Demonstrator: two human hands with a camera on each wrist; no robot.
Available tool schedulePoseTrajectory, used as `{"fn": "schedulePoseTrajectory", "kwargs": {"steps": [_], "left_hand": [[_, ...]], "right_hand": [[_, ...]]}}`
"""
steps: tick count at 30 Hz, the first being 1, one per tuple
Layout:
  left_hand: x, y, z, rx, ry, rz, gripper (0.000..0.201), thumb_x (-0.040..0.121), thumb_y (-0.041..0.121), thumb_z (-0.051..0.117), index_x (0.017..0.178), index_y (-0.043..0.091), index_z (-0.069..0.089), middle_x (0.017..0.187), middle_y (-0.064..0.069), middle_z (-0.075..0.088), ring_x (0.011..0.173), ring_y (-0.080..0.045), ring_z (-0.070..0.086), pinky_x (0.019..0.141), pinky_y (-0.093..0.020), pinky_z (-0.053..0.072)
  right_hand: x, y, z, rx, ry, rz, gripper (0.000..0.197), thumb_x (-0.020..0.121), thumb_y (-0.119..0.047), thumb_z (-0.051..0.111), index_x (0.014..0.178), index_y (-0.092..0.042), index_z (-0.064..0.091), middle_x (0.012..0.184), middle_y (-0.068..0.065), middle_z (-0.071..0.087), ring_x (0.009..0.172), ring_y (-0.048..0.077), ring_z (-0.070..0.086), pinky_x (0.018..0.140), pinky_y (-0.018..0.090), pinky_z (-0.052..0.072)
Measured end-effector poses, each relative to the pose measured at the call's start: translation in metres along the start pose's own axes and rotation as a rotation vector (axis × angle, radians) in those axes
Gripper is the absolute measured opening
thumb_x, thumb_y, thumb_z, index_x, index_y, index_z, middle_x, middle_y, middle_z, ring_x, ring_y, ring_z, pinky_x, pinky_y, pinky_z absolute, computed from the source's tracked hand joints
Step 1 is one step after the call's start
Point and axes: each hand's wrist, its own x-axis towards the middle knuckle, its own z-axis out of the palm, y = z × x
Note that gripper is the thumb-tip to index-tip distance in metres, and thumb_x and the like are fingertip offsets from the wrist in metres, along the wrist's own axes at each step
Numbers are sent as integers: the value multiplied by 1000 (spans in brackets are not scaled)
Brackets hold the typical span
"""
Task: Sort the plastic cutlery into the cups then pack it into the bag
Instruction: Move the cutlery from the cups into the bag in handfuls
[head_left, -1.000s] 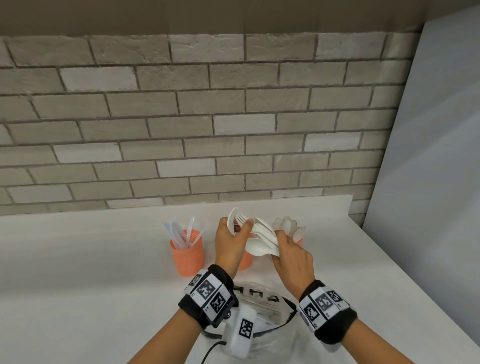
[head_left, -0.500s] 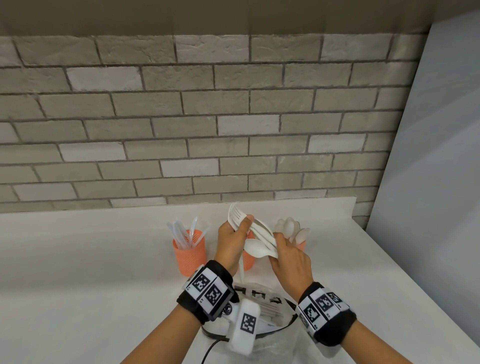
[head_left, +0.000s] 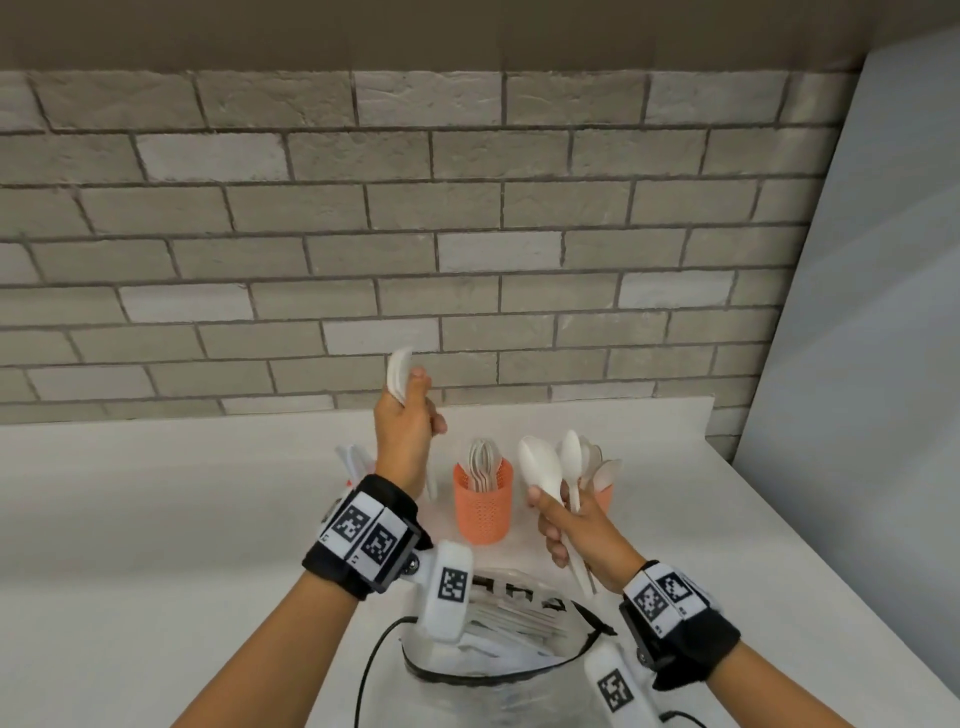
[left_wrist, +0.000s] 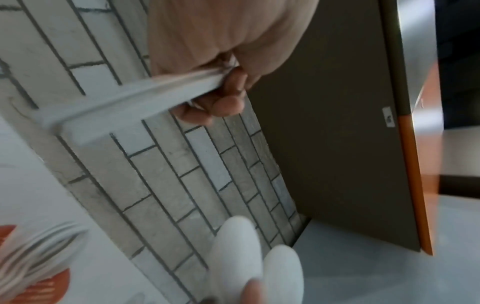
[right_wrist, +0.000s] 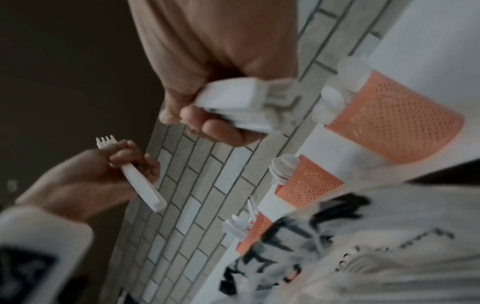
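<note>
Left hand (head_left: 405, 431): raised above the counter (head_left: 156, 519), up and to the left of the middle cup (head_left: 482, 506); fingers curled round a white fork (right_wrist: 130, 172), tines up.
Right hand (head_left: 576, 525): just right of the middle cup, fingers closed on the handles of several white spoons (head_left: 543, 465), bowls up.
Middle cup: orange mesh, upright on the counter, stacked forks inside.
Left cup (right_wrist: 255, 230): left of the middle cup, mostly hidden behind the left wrist; white cutlery sticks out, kind unclear.
Right cup (right_wrist: 392, 117): right of the middle cup, behind the right hand, spoons in it.
Bag (head_left: 498, 665): clear, black-rimmed, open, on the counter nearer me than the middle cup; white cutlery lies inside.
</note>
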Motion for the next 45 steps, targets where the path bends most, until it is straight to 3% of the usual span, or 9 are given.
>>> {"fn": "schedulePoseTrajectory", "kwargs": {"steps": [11, 15, 21, 25, 28, 31, 34, 39, 45], "left_hand": [[-45, -28, 1, 281, -523, -261, 18, 84, 23, 66, 89, 7, 64, 48, 4, 48, 33, -2, 32, 33, -14, 22], [-48, -27, 6, 277, -468, -261, 13, 86, 13, 65, 87, 1, 62, 45, 5, 55, 32, -1, 42, 33, -12, 30], [-48, -33, 9, 343, -368, -162, 8, 85, 9, 64, 83, 2, 60, 58, -4, 58, 36, 1, 51, 39, -11, 38], [-46, -42, 11, 487, -290, -78, 25, 83, 24, 68, 93, 1, 65, 81, -14, 70, 72, -23, 68, 66, -36, 55], [-48, -43, 16, 494, -312, -82, 24, 89, 31, 59, 83, 8, 62, 60, -2, 61, 55, -17, 56, 52, -25, 43], [-54, -34, 22, 441, -357, -91, 34, 92, 36, 51, 70, 12, 59, 40, 8, 50, 36, -1, 44, 43, -17, 32], [-49, -27, 23, 260, -278, -159, 36, 92, 37, 52, 94, 4, 64, 65, -1, 51, 33, -2, 37, 35, -14, 28], [-39, -21, 17, -74, -219, -245, 34, 97, 28, 45, 69, 10, 55, 57, 1, 45, 37, -2, 37, 35, -13, 28], [-35, -23, 16, -63, -191, -170, 36, 99, 33, 39, 74, 11, 53, 37, 7, 35, 36, -6, 41, 41, -15, 39]], "right_hand": [[-2, -14, 16, 250, -268, 146, 50, 84, -53, 36, 101, -10, 55, 46, -4, 48, 29, 2, 32, 31, 14, 28], [-4, -12, 16, 225, -301, 187, 54, 94, -50, 24, 99, -10, 59, 50, -1, 54, 29, 4, 38, 32, 15, 34], [-5, -12, 16, 25, -323, 100, 39, 86, -46, 47, 109, -15, 50, 59, 6, 62, 40, 14, 57, 40, 25, 50], [-8, -13, 21, -139, -182, 9, 27, 88, -16, 63, 106, -17, 44, 69, 8, 58, 44, 10, 58, 42, 26, 51], [-5, -6, 23, -244, -36, -2, 34, 86, -6, 61, 114, -12, 43, 71, 7, 55, 49, 10, 54, 41, 24, 46], [-4, -4, 20, -38, -18, 50, 7, 92, -14, 54, 99, -11, 55, 48, -3, 42, 37, 9, 38, 38, 21, 36], [-5, -13, 13, 450, -112, 171, 21, 90, -35, 51, 82, -17, 58, 38, -9, 30, 29, 4, 28, 33, 16, 29], [-2, -17, -1, 678, -221, 160, 43, 49, -49, 86, 69, -18, 65, 39, -7, 34, 30, 4, 34, 33, 16, 33], [-2, -17, -5, 404, -37, 56, 17, 91, -26, 51, 98, -18, 64, 44, -6, 42, 39, 7, 43, 43, 19, 41]]}}
